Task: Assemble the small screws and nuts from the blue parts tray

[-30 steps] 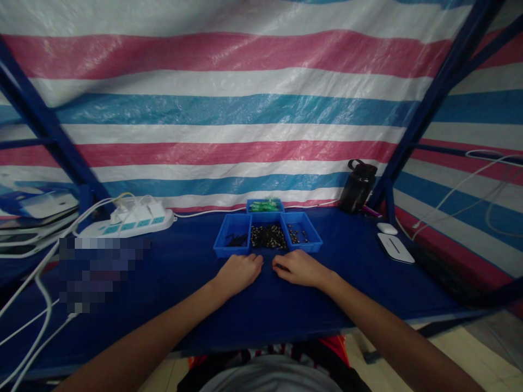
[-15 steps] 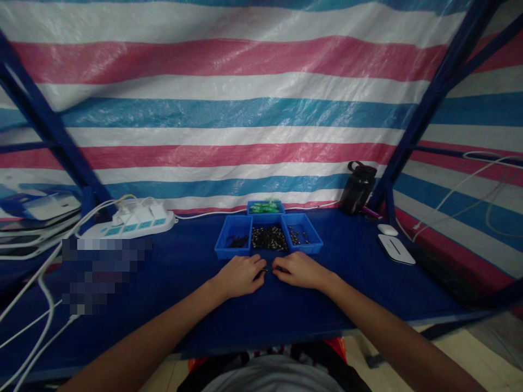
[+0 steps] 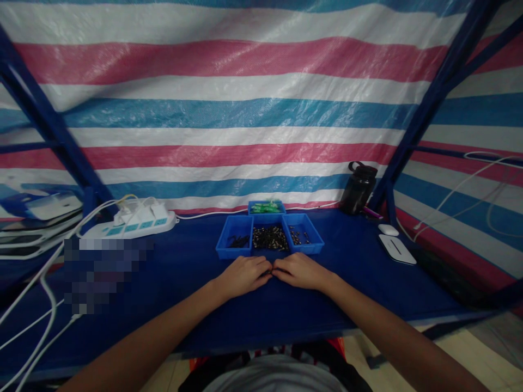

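Note:
My left hand [image 3: 244, 276] and my right hand [image 3: 300, 270] meet fingertip to fingertip over the blue table, just in front of the small blue bins. Both are closed in a pinch; whatever small dark piece sits between the fingers is mostly hidden. The left bin [image 3: 222, 249] has a few thin black parts. Many small black and metallic pieces [image 3: 269, 238] fill the middle bin. In the right bin [image 3: 314, 239] lie several small metallic pieces. Behind these, a smaller bin [image 3: 250, 206] contains green items [image 3: 265, 207].
A white power strip [image 3: 143, 227] with plugs and cables stands at the left, near stacked white devices [image 3: 32, 234]. At the back right is a black bottle [image 3: 358, 189]. A white flat box [image 3: 396, 249] and a small white case [image 3: 388, 230] lie at the right. Striped sheeting hangs behind.
My left hand has moved slightly right, so the gap between the two hands' fingertips has closed. My right hand stays nearly in place.

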{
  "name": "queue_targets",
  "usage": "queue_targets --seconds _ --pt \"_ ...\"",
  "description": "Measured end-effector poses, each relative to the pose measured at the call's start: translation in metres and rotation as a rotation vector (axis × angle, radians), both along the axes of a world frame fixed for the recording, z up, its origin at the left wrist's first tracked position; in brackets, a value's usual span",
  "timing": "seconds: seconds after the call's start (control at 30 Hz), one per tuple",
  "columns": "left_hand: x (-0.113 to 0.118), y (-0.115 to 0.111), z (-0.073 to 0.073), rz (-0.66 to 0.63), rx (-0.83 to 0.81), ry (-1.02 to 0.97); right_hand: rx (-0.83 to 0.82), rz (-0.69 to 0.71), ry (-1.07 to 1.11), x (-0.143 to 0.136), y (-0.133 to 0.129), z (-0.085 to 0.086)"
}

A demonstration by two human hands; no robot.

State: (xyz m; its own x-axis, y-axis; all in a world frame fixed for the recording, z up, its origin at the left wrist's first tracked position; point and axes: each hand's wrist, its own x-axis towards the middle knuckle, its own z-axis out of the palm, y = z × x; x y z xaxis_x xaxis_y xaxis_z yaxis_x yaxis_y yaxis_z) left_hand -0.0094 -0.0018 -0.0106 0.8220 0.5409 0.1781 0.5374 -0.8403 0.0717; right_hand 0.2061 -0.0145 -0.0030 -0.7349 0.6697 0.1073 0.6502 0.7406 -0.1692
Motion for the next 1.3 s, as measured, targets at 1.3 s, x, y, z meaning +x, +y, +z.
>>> queue_targets --seconds 1.3 --pt "0.0025 -0.0009 -0.0008 0.083 0.01 -0.052 0.016 -0.002 0.035 -0.0011 0.0008 -0.006"
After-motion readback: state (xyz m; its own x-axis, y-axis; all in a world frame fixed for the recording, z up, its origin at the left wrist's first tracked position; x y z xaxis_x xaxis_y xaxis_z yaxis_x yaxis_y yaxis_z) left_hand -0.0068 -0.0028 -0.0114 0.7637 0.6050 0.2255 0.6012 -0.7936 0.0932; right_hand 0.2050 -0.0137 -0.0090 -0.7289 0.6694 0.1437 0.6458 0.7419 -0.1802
